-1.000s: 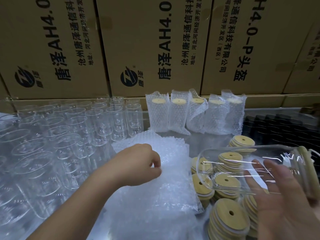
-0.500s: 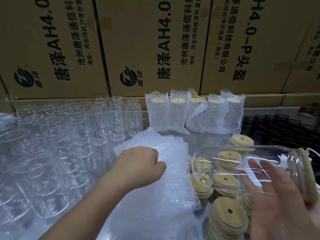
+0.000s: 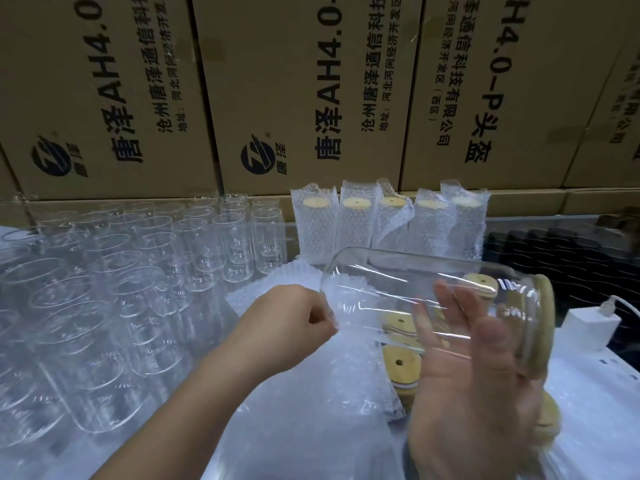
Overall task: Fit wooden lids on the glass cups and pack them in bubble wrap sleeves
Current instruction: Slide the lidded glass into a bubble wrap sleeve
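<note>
The right hand (image 3: 474, 386) grasps the cup (image 3: 398, 282) on its side above the loose lids (image 3: 401, 362), its fitted lid (image 3: 543, 323) facing right. The left hand (image 3: 294, 323), fingers clenched, pinches a sleeve (image 3: 332, 375) just beside the cup's base. Wrapped cups (image 3: 391, 223) stand far.

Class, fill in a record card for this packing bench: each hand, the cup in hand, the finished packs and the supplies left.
Left hand: pinches the top bubble wrap sleeve of the stack
Right hand: holds a glass cup on its side
Wooden lid: fitted on that cup
Finished packs: five sleeved cups, upright, back row
Supplies: bare cups at left; loose lids beside the sleeves
</note>
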